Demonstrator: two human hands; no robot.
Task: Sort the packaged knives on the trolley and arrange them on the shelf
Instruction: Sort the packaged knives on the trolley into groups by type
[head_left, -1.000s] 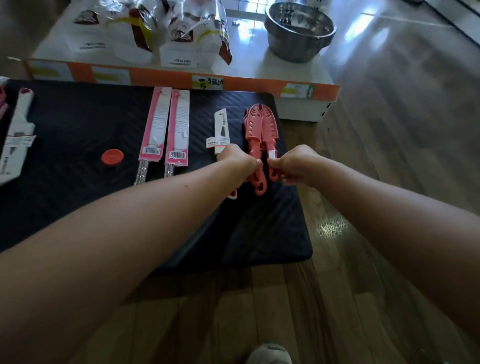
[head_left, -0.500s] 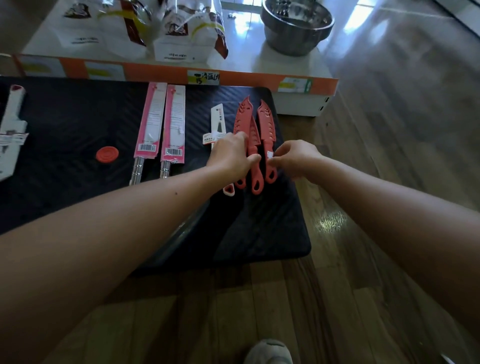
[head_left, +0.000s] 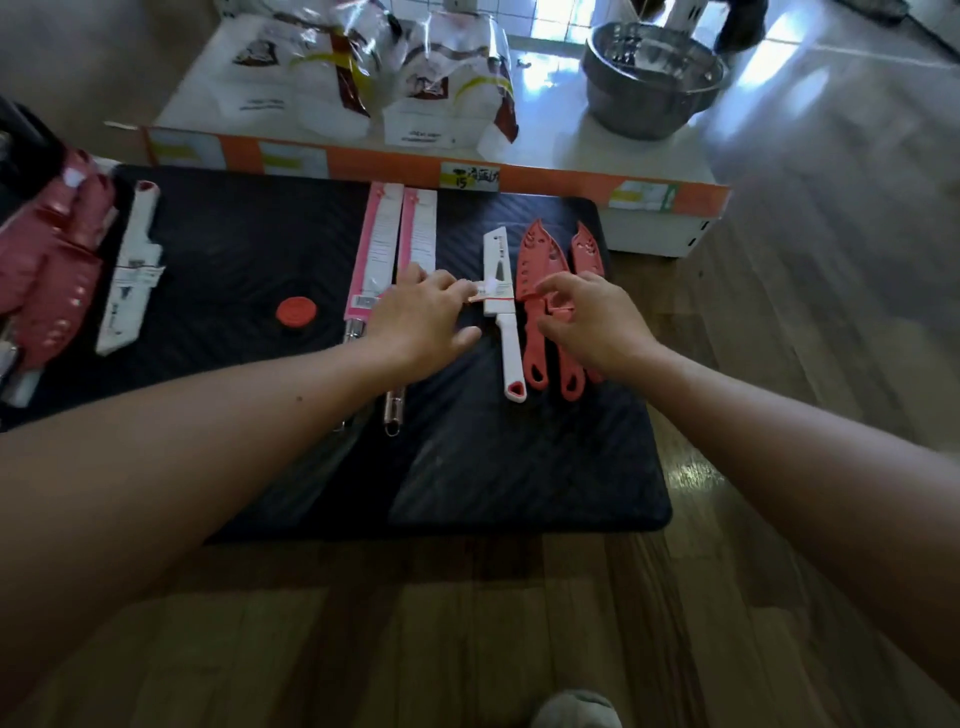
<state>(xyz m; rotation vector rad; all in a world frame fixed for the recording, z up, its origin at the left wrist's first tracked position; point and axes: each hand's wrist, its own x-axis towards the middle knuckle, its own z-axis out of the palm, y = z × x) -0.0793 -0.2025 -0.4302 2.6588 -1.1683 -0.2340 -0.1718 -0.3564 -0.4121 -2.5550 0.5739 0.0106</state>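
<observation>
Left hand (head_left: 421, 317), fingers loose, is touching the tag (head_left: 479, 292) on the white knife (head_left: 500, 270); right hand (head_left: 592, 322) is curling over red knives (head_left: 535, 270) beside it, grip unclear.

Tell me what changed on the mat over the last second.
The coral knives, bunched in both hands a second ago, were spread apart and now lie side by side on the mat. The left hand let go and moved left to touch the tag on the white knife; the right hand loosened and hovers over the coral handles. The pink packs and red disc stayed put.
</observation>
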